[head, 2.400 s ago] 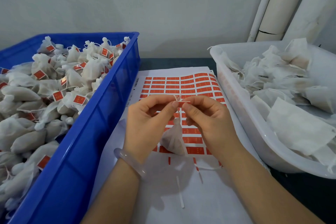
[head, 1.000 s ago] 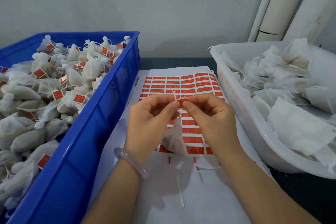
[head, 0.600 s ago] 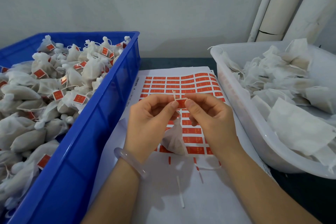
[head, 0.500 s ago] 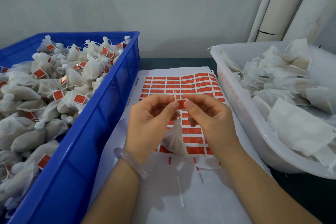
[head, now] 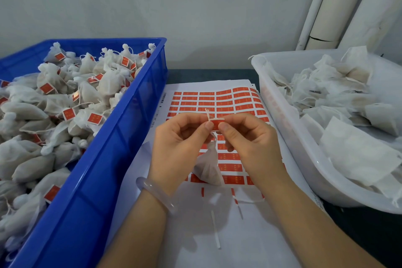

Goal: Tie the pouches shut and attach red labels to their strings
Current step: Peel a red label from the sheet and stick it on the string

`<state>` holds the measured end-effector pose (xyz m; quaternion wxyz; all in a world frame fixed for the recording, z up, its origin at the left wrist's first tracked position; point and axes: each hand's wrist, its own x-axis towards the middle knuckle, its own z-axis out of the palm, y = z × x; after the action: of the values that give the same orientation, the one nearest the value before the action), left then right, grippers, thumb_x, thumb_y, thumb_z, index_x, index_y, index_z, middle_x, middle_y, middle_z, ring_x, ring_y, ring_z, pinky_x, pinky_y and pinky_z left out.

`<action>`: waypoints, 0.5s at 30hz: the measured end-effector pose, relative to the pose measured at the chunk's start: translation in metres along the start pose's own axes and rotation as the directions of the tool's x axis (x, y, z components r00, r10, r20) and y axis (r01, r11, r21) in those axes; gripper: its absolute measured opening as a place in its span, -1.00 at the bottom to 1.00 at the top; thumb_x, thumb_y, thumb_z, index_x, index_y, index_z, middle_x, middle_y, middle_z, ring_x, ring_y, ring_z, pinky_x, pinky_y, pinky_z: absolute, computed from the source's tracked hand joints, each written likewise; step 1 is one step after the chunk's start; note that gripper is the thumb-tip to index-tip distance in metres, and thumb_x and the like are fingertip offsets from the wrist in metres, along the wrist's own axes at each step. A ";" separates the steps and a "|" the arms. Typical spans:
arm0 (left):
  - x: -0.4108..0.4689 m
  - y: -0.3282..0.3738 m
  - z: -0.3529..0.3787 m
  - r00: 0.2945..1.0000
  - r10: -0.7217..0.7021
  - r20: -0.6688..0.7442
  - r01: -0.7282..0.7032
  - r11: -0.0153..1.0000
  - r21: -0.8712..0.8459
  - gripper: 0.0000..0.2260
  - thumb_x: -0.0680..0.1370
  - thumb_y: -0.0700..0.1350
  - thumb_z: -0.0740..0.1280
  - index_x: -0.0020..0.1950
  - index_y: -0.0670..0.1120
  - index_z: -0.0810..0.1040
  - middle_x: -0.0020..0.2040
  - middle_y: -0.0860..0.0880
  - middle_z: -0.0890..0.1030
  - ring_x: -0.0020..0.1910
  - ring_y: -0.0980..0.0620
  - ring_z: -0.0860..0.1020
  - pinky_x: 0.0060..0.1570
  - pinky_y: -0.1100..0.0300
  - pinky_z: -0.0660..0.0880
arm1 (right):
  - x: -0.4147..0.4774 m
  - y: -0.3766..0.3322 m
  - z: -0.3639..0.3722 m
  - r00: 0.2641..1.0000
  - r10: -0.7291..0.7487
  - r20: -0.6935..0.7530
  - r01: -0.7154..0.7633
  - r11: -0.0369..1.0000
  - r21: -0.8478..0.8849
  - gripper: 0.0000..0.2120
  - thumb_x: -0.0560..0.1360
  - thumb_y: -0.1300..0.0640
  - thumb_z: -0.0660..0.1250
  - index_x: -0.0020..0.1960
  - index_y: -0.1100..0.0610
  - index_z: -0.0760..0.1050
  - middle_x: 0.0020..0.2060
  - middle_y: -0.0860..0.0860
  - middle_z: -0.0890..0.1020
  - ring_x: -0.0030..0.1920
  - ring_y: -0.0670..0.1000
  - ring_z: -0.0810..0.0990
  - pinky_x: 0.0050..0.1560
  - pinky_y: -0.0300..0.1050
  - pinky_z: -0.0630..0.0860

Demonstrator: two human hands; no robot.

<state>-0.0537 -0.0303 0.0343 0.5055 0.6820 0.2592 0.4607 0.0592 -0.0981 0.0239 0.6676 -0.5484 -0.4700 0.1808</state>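
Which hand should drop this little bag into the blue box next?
Probably the left hand: it pinches the label and is nearer the blue box; the right hand is nearer the white tub.

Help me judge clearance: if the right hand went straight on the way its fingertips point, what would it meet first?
Most likely the left hand, whose fingertips pinch the same red label facing the right hand.
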 end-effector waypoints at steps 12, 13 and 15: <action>0.000 0.001 -0.001 0.996 0.040 0.085 -0.045 0.997 0.060 -0.86 0.44 -0.19 0.38 -0.13 0.07 0.57 -0.25 0.22 0.63 -0.22 0.19 0.63 -0.26 0.45 0.50 | 0.000 0.000 0.001 0.998 -0.046 0.031 0.047 0.999 -0.013 -0.86 0.34 -0.07 0.29 -0.12 -0.10 0.53 -0.26 -0.33 0.62 -0.16 -0.20 0.61 -0.21 -0.42 0.52; 0.000 0.001 -0.001 0.996 0.038 0.082 -0.043 0.997 0.060 -0.86 0.45 -0.20 0.38 -0.14 0.06 0.57 -0.25 0.22 0.63 -0.22 0.19 0.63 -0.26 0.45 0.50 | -0.001 0.000 0.001 0.998 -0.061 0.034 0.062 0.998 -0.030 -0.87 0.35 -0.06 0.29 -0.12 -0.10 0.53 -0.26 -0.33 0.62 -0.15 -0.20 0.61 -0.20 -0.42 0.52; 0.000 0.000 -0.001 0.997 0.033 0.072 -0.037 0.998 0.057 -0.85 0.45 -0.21 0.38 -0.14 0.06 0.57 -0.27 0.23 0.63 -0.22 0.19 0.62 -0.27 0.45 0.50 | -0.001 0.000 0.001 0.996 -0.082 0.031 0.083 0.995 -0.046 -0.88 0.37 -0.04 0.29 -0.12 -0.10 0.53 -0.27 -0.32 0.62 -0.14 -0.21 0.61 -0.19 -0.43 0.51</action>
<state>-0.0546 -0.0301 0.0347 0.4859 0.7170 0.2423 0.4371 0.0578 -0.0979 0.0235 0.6544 -0.5416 -0.5060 0.1496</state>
